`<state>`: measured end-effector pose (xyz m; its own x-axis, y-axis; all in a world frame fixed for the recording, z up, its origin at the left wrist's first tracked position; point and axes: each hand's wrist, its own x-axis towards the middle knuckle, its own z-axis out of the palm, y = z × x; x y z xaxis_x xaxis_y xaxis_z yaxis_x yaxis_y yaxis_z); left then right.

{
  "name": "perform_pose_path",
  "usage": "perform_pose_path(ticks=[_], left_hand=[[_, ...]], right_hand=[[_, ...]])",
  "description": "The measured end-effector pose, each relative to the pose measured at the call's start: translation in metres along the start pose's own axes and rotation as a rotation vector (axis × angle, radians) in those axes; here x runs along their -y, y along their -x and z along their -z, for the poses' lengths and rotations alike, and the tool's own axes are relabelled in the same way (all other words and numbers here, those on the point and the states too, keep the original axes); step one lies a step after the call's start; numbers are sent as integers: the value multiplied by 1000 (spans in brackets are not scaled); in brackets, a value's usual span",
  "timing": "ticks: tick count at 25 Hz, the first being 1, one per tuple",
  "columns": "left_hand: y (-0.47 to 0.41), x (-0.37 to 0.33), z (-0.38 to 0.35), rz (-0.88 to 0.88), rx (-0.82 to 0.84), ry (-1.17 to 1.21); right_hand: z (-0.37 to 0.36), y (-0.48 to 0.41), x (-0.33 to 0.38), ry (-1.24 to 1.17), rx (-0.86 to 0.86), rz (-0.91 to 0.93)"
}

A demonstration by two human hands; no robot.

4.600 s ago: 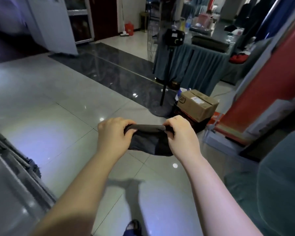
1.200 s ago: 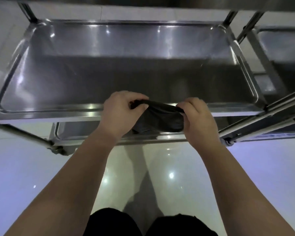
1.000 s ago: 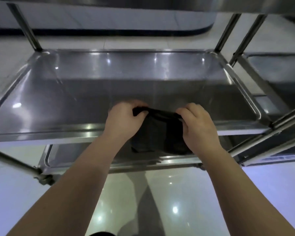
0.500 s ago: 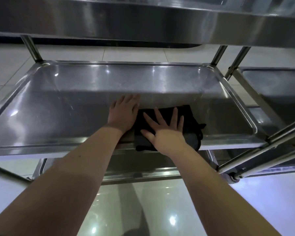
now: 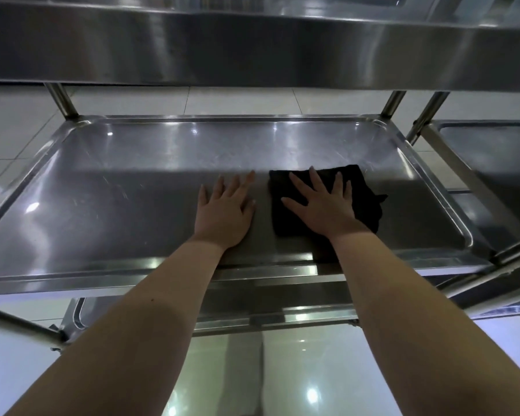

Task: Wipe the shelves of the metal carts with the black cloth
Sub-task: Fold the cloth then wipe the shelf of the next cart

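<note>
The black cloth [image 5: 364,193] lies folded flat on the middle shelf [image 5: 117,199] of a stainless steel cart, right of centre. My right hand [image 5: 321,205] presses on the cloth with its fingers spread and straight. My left hand [image 5: 225,208] rests flat on the bare metal just left of the cloth, not touching it. Part of the cloth is hidden under my right palm.
The cart's top shelf [image 5: 252,46] overhangs close above the hands. A lower shelf [image 5: 282,313] shows under the front rim. Upright posts [image 5: 61,100] stand at the back corners. A second cart's shelf [image 5: 493,151] adjoins on the right. Glossy tiled floor [image 5: 252,370] lies below.
Both hands gripped the cloth in the air, then laid it on the middle shelf. Since half a second ago the cloth and my right hand have slid right and further in.
</note>
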<state>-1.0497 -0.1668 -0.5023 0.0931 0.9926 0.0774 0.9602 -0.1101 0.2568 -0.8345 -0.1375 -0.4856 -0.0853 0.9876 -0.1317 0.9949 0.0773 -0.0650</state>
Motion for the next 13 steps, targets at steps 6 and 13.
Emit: perform_pose_path(ticks=[6, 13], left_hand=[[1, 3, 1, 56, 63, -84], [4, 4, 2, 56, 56, -96]], right_hand=[[-12, 6, 26, 30, -33, 29], [1, 5, -82, 15, -57, -101]])
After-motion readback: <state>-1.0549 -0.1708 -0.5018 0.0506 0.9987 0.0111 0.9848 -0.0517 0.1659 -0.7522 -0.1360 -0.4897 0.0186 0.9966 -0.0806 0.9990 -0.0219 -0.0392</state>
